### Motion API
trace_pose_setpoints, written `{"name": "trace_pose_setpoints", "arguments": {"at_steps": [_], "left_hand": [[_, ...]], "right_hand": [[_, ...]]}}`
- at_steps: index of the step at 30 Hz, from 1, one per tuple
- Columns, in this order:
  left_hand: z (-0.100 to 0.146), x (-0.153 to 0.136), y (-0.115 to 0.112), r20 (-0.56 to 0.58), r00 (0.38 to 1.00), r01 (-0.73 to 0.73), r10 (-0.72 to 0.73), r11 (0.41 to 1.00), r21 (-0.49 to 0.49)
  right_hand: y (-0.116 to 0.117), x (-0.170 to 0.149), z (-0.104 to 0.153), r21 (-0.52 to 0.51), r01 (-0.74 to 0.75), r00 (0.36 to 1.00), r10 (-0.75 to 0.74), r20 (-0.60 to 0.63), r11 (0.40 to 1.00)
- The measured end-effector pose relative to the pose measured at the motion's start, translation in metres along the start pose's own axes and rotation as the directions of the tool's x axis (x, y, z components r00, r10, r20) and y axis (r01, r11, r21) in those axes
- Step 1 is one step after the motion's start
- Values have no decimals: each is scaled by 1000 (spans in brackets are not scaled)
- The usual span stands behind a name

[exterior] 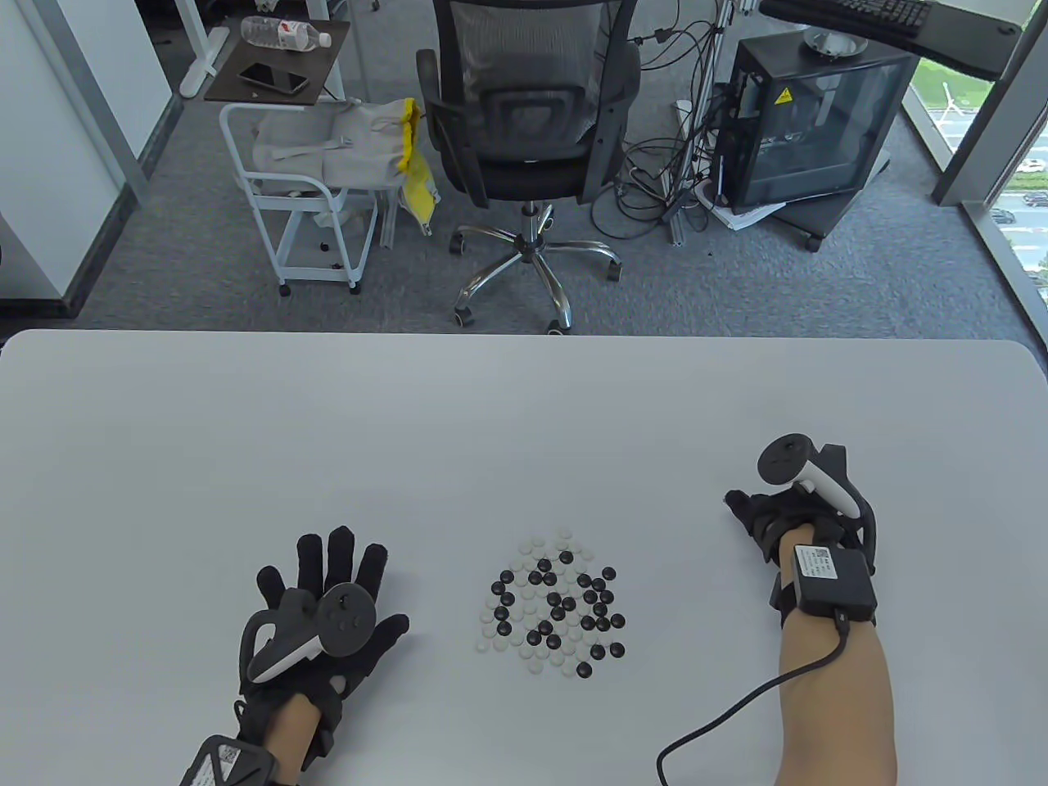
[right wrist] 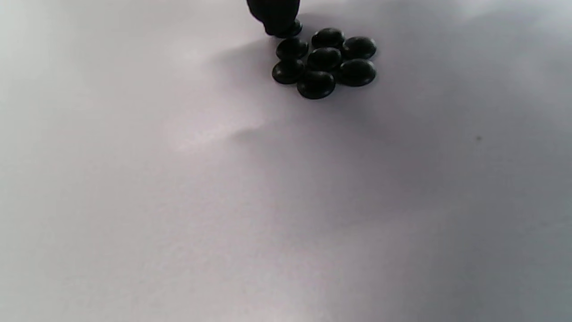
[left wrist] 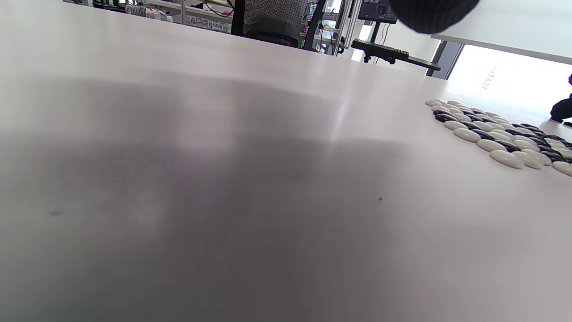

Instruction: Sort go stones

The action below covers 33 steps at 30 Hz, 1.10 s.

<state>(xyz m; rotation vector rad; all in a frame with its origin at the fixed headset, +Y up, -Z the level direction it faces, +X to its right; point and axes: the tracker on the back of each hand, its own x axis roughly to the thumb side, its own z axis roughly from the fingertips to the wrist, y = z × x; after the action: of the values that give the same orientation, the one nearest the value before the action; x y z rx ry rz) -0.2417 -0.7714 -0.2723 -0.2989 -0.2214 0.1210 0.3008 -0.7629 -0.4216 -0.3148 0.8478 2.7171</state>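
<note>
Left hand (exterior: 315,610) lies flat on the white table (exterior: 524,426), fingers spread and straight, holding nothing, left of the mixed pile of black and white Go stones (exterior: 557,610). Right hand (exterior: 790,512) is well right of the pile, fingers curled down. Right wrist view shows one fingertip (right wrist: 275,15) touching a stone at the edge of a small black-stone cluster (right wrist: 324,62); can't tell whether it's pinching anything.
</note>
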Motion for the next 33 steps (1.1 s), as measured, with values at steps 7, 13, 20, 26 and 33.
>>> {"name": "trace_pose_setpoints", "arguments": {"at_steps": [7,13,20,26,33], "left_hand": [[0,0,0,-2,1000,-5,5,1000,1],[-1,0,0,-1,1000,-2,2,1000,-1],[-2,1,-1,0,1000,8,-8,1000,-6],[-1,2,-1,-2,1000,8,-8,1000,-9],[0,0,0,-1,1000,-3,3,1000,-1]], "right_hand": [[-4,-4,3,10,3,1000,-3,-21,1000],[-8,28,15,65,9,990,-18,139,998],[21,98,40,209,-172,888,60,456,963],[48,138,53,229,-277,808,97,581,933],[69,143,42,254,-329,809,134,572,910]]}}
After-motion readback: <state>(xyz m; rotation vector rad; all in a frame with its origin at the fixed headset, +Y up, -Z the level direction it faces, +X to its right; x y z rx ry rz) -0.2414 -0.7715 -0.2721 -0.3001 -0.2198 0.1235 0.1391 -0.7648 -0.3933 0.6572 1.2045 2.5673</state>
